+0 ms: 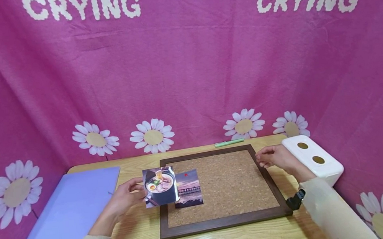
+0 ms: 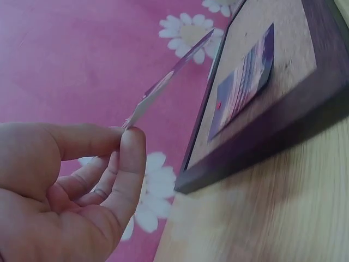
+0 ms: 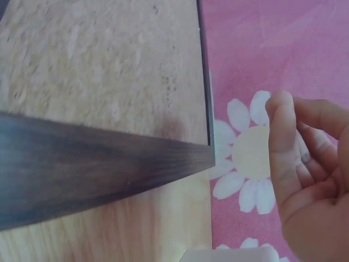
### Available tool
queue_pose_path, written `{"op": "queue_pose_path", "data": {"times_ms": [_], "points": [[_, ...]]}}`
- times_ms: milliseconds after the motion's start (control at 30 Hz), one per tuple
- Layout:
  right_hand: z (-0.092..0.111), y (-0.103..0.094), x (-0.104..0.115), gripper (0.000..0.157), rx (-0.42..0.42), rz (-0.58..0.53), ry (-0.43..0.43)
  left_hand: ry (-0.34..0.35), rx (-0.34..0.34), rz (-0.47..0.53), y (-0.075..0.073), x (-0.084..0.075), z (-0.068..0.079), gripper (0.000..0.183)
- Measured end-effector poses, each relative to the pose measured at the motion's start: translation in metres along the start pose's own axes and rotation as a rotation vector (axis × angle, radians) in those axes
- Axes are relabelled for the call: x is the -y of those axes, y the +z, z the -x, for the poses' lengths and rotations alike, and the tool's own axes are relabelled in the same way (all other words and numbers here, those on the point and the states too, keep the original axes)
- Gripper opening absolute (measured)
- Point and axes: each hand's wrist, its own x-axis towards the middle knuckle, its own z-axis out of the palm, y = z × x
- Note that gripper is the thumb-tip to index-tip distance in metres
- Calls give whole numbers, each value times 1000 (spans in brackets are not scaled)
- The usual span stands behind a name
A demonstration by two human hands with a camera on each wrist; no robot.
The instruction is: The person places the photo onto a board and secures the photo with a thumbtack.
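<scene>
My left hand point(image 1: 128, 196) pinches a photo of a ramen bowl point(image 1: 160, 186) by its left edge, between thumb and index finger. In the left wrist view this photo point(image 2: 169, 79) appears nearly edge-on, raised above the table. It overlaps a sunset pier photo point(image 1: 190, 190), which lies on the cork board point(image 1: 236, 184) with a red pin point(image 1: 186, 175) at its top. Over the board's right frame is my right hand point(image 1: 276, 158). Its thumb and index fingertips point(image 3: 281, 101) meet, the other fingers are curled, and no object shows between them.
A white box with two round holes point(image 1: 321, 172) stands right of the board. Behind the board lies a green pen-like stick point(image 1: 229, 142). A lavender-blue sheet or folder point(image 1: 72, 211) covers the table's left side. Pink daisy-print cloth point(image 1: 187, 77) hangs around the table.
</scene>
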Motion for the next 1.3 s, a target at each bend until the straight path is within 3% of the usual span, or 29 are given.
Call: {"op": "queue_pose_path", "data": {"times_ms": [300,767,1300], "points": [[3,0,8,35,13,-20,-15,-19,-2,46,41,-15,-20,46],[3,0,15,30,43,-65,-40,24,87,47,105,-23,-44,42],[0,3,15,27,63,-78,-38,-46,157,108,149,-24,-68,41]]}}
